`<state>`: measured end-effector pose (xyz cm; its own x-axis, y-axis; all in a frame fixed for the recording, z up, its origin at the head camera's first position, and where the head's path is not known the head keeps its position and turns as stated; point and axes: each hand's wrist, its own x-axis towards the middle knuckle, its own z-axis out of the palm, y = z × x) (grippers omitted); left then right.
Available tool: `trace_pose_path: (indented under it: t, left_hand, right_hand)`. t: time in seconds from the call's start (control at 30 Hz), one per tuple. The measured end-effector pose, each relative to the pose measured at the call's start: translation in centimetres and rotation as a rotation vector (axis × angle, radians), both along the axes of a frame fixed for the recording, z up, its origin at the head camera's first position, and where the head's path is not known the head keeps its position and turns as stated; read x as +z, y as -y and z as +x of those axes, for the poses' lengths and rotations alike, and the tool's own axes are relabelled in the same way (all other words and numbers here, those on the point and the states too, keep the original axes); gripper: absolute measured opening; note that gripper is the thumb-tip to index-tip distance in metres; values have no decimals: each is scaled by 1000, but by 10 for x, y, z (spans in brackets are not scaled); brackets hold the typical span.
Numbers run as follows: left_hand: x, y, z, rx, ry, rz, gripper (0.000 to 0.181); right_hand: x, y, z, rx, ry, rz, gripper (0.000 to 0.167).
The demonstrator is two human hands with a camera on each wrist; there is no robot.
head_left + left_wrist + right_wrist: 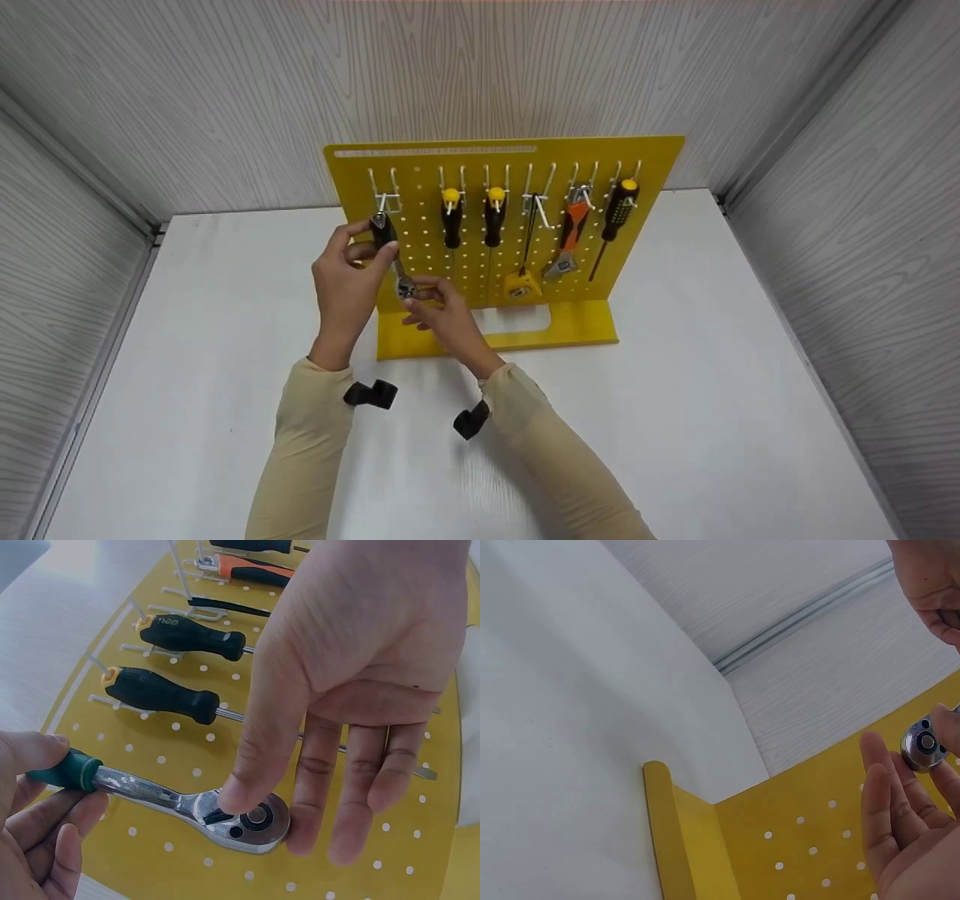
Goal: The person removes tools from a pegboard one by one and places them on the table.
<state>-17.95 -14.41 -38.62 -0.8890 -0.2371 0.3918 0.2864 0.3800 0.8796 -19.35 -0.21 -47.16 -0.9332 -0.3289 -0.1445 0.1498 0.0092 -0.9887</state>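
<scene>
A ratchet wrench with a dark green handle and chrome head is held upright in front of the pegboard's left end, head downward in the head view. My left hand grips its handle between thumb and fingers. With thumb and fingertips, my right hand pinches the ratchet head; its other fingers are extended. The handle's end lies close to the leftmost white hook; whether it hangs on that hook I cannot tell. Behind stands the yellow pegboard.
Rightward along the board hang two yellow-topped screwdrivers, a yellow tape measure on a black cord, an orange-handled adjustable wrench and another screwdriver. The board's foot rests on a white table between panelled walls.
</scene>
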Motion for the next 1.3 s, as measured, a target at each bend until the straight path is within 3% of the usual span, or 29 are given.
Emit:
trace_pose_path:
  t: [0.37, 0.7, 1.03, 1.3]
  left_hand:
    - [14, -7, 16, -16, -24, -24, 34]
    - [15, -5, 33, -22, -22, 33, 33]
    - [12, 3, 43, -58, 51, 145, 31]
    - [9, 9, 46, -95, 136, 128, 35]
  right_hand:
    - [11, -2, 6, 2, -41, 8, 28]
    - [16, -15, 17, 108, -69, -9, 25]
    - [15, -31, 23, 102, -35, -78, 27]
    - [5, -38, 26, 44, -58, -103, 29]
